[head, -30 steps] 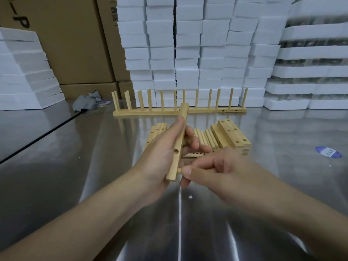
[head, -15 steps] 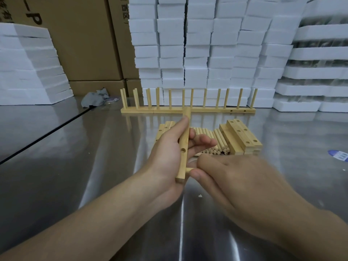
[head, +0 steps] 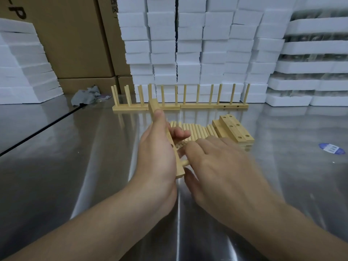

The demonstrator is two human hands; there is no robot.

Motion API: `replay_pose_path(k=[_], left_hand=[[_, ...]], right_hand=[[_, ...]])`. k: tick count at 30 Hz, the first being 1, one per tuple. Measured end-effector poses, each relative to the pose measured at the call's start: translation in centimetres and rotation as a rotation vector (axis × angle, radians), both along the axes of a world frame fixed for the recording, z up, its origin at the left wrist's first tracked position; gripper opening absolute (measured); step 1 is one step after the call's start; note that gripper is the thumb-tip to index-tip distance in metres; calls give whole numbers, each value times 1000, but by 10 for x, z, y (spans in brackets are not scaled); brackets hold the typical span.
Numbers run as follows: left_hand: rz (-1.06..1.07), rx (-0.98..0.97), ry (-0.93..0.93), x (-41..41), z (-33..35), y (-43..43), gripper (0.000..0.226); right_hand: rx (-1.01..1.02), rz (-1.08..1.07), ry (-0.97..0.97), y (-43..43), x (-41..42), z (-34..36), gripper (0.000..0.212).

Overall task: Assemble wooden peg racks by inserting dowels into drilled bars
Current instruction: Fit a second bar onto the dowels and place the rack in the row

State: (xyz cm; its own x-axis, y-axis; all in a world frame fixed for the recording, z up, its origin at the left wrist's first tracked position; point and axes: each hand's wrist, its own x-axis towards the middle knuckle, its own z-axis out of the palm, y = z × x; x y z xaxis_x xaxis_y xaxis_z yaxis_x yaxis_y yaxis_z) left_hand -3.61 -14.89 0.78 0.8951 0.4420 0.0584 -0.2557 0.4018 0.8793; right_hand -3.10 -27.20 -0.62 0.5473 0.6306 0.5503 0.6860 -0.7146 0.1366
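Dowel (head: pixel 185 162) at the near-end hole of the bar (head: pixel 154 106), fed from the right.

The left hand (head: pixel 156 157) grips the bar w/ thumb along its top, held above the surface (head: pixel 75 166). Bar's long axis runs away from the person, far end up and leaning left. The dowel lies crosswise, a short stub showing at the bar's right face. The right hand (head: pixel 222 166) is nearer it and covers the rest; blurred, so can't tell if it pinches or just presses. Next push prob. goes leftward along the dowel's axis. Vs. 1 s ago: right-hand fingers less curled, bar's far end tipped from right to left.
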Motion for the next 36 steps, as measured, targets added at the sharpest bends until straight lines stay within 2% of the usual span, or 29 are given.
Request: replay_pose_path(k=[4,6,9,13,14,15,17,19,22,25,29,31,34,36], left_hand=[[61,117,-1,-3,-8,-8,49],[78,147,13,-6,-14,-13,55],[89,263,-4,-10,-19,-18,50],[50,560,-185,-14,-26,-17,52],[30,666,-237,-15,-27,-16,51],[-4,768,-280,-17,-27,-15,50],[-81,882,-348,-16,-27,-16,49],[-131,824,-378,-14,-25,-18,47],[-153,689,-343,-6,-17,-16,50],[-126,492,-198,-1,-12,-6,52],[-150,133,10,3,-6,4,65],[-171,6,29,5,-3,7,54],[-201,-69,32,4,1,7,45],[-212,-40,12,5,0,7,54]], right_hand=[[58,41,48,-1,6,-6,19],[8,79,67,-4,9,-12,17],[-67,128,115,-7,11,-16,19],[-48,207,204,-9,11,-15,47],[-47,211,224,-10,9,-17,45],[-50,203,267,-11,8,-19,35],[-87,145,397,-16,8,-21,4],[-103,119,417,-20,6,-17,10],[-97,92,334,-20,4,-8,10],[-20,85,243,-15,4,0,9],[70,79,61,-14,6,3,13],[82,69,-63,-15,8,2,18],[116,86,-173,-12,11,2,15],[129,77,-134,-10,12,1,15]])
